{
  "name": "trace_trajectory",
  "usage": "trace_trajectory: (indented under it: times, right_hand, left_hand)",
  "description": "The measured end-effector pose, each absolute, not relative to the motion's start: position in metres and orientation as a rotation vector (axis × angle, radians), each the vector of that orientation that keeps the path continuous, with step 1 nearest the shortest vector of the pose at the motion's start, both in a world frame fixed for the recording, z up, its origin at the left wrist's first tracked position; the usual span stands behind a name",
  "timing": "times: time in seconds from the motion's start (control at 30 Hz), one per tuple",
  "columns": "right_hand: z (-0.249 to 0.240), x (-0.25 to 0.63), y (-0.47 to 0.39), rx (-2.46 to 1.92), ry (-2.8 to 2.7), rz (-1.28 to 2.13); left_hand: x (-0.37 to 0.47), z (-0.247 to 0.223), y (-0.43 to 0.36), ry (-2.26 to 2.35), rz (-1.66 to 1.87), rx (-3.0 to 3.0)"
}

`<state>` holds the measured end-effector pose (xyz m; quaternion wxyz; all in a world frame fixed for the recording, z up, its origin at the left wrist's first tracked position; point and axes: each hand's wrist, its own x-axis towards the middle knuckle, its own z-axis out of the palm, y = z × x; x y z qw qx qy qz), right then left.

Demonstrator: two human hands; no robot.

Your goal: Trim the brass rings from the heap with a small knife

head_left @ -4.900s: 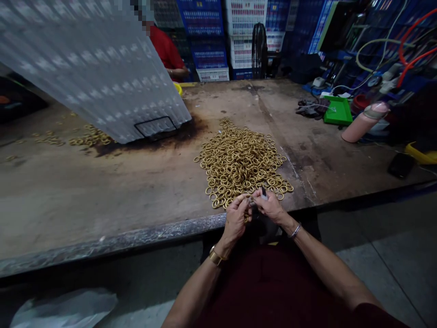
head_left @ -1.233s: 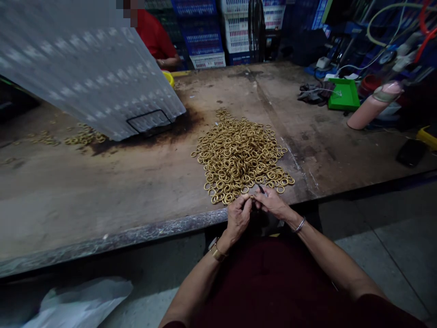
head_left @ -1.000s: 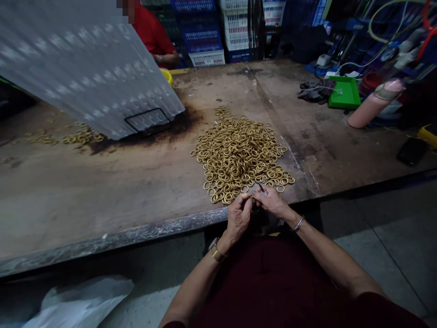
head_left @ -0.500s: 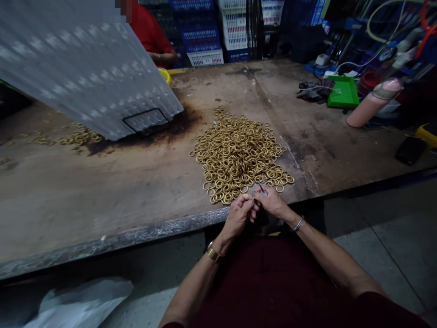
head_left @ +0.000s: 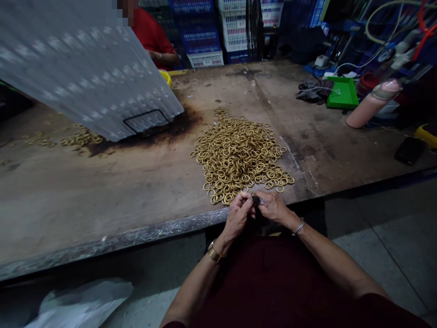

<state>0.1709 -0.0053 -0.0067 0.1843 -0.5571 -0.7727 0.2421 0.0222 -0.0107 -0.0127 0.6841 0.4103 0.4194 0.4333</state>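
Note:
A wide heap of gold-coloured rings (head_left: 239,150) lies on the wooden table (head_left: 143,182). At the near edge of the heap, my left hand (head_left: 239,212) is closed in a pinch, and what its fingertips hold is too small to make out. My right hand (head_left: 274,207) is closed around a small dark tool (head_left: 258,200) with a greyish part, whose tip points toward my left fingertips. Both hands are almost touching, just over the table's front edge.
A tall grey corrugated panel (head_left: 102,82) leans at the left, with loose rings (head_left: 82,135) beside its foot. Across the table is a person in red (head_left: 153,36). A green tray (head_left: 342,92), a pink bottle (head_left: 372,105) and a black object (head_left: 410,150) are at the right.
My right hand has turned slightly and moved a little to the right and down. The dark tool now points toward my left fingertips instead of up. My left hand has hardly moved.

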Motion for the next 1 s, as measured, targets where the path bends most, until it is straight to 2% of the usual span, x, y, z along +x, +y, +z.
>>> trace_trajectory:
  times: [0.33,0.53,0.8,1.0]
  right_hand:
    - [0.002,0.164,-0.004,-1.771,-2.311,0.652]
    - [0.002,0.164,0.008,-1.958,-2.29,0.54]
    - [0.006,0.17,0.028,-2.136,-2.054,0.295]
    - [0.004,0.173,0.037,-2.17,-2.129,0.262]
  left_hand:
    - [0.019,-0.01,-0.012,0.993,0.994,1.038]
    - [0.011,0.007,-0.033,0.859,0.911,0.978]
    - [0.01,0.01,-0.027,0.767,0.953,0.61]
    - [0.01,0.005,-0.022,0.686,0.962,0.424]
